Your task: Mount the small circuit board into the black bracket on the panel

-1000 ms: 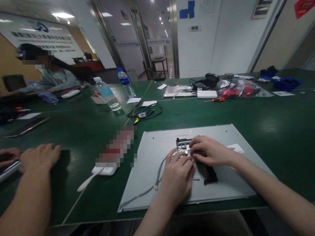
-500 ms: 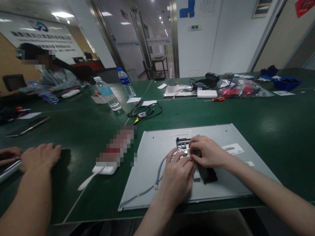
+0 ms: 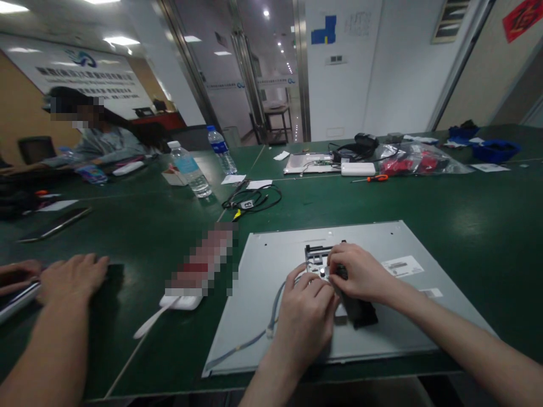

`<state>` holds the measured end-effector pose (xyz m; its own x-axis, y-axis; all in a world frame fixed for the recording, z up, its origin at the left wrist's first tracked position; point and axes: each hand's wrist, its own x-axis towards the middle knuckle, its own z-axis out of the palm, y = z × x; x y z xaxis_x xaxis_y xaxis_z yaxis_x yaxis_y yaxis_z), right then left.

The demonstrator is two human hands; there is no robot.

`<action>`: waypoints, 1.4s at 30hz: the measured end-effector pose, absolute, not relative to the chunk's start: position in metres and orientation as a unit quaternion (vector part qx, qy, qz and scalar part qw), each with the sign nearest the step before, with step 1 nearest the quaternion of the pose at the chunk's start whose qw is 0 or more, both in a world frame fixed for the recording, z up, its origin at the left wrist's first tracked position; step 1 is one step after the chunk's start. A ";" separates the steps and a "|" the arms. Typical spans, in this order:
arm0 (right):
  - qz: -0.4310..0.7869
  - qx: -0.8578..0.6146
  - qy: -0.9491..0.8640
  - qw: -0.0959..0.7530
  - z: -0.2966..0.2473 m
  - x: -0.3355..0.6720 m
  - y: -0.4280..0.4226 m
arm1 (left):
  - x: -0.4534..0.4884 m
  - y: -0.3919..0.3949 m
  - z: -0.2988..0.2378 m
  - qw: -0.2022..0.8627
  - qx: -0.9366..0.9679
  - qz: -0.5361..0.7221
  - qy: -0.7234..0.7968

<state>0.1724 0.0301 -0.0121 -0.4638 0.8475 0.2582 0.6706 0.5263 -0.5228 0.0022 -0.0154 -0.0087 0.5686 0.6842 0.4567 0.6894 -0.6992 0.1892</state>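
Note:
A grey metal panel (image 3: 394,328) lies flat on the green table (image 3: 339,203) in front of me. Near its middle sits a small black bracket (image 3: 316,257) with a black part (image 3: 360,312) below it. My left hand (image 3: 307,316) rests curled on the panel, fingers pressed against the bracket area. My right hand (image 3: 360,277) is closed in a pinch on a small dark piece at the bracket; what it grips is too small to name. A grey flat cable (image 3: 263,333) trails from under my left hand toward the panel's near left corner.
Another person's hands (image 3: 72,274) rest on the table at the left, beside a dark pad. A white device (image 3: 180,301) lies left of the panel. Farther off are two water bottles (image 3: 189,169), a black cable coil (image 3: 254,200), an orange screwdriver (image 3: 373,178) and a seated person (image 3: 97,138).
The view has tilted slightly, so everything sits a little lower. My right hand has drawn closer to my left over the bracket. The panel has not moved.

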 end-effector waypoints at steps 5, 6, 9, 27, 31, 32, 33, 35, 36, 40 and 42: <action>0.176 -0.455 -0.835 0.253 -0.012 0.171 0.029 | 0.003 -0.016 -0.009 -0.010 -0.886 -0.245 -0.393; 0.176 -0.454 -0.836 0.252 -0.011 0.172 0.028 | 0.003 -0.016 -0.009 -0.011 -0.885 -0.245 -0.395; 0.172 -0.450 -0.840 0.250 -0.010 0.174 0.028 | 0.004 -0.016 -0.008 -0.010 -0.881 -0.247 -0.404; 0.201 -0.456 -0.819 0.283 -0.011 0.183 0.036 | 0.003 -0.015 -0.009 -0.004 -0.880 -0.233 -0.415; 0.218 -0.437 -0.828 0.277 -0.015 0.184 0.040 | 0.003 -0.014 -0.008 -0.004 -0.881 -0.232 -0.412; 0.219 -0.431 -0.832 0.273 -0.015 0.184 0.040 | 0.003 -0.014 -0.008 -0.005 -0.881 -0.234 -0.411; 0.219 -0.424 -0.837 0.269 -0.016 0.184 0.041 | 0.003 -0.014 -0.008 -0.006 -0.881 -0.236 -0.410; 0.215 -0.411 -0.845 0.265 -0.016 0.184 0.042 | 0.003 -0.015 -0.008 -0.009 -0.880 -0.237 -0.411; 0.214 -0.407 -0.847 0.266 -0.016 0.184 0.042 | 0.003 -0.015 -0.008 -0.011 -0.880 -0.235 -0.413; 0.209 -0.408 -0.848 0.267 -0.014 0.184 0.040 | 0.004 -0.015 -0.009 -0.021 -0.882 -0.220 -0.416; 0.205 -0.415 -0.847 0.262 -0.012 0.184 0.039 | 0.004 -0.015 -0.010 -0.023 -0.883 -0.217 -0.415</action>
<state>0.1839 0.0390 -0.0123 -0.5179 0.8107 0.2731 0.5963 0.5710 -0.5642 0.0042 -0.0153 -0.0096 0.5612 0.7437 0.3634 0.7234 -0.6540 0.2213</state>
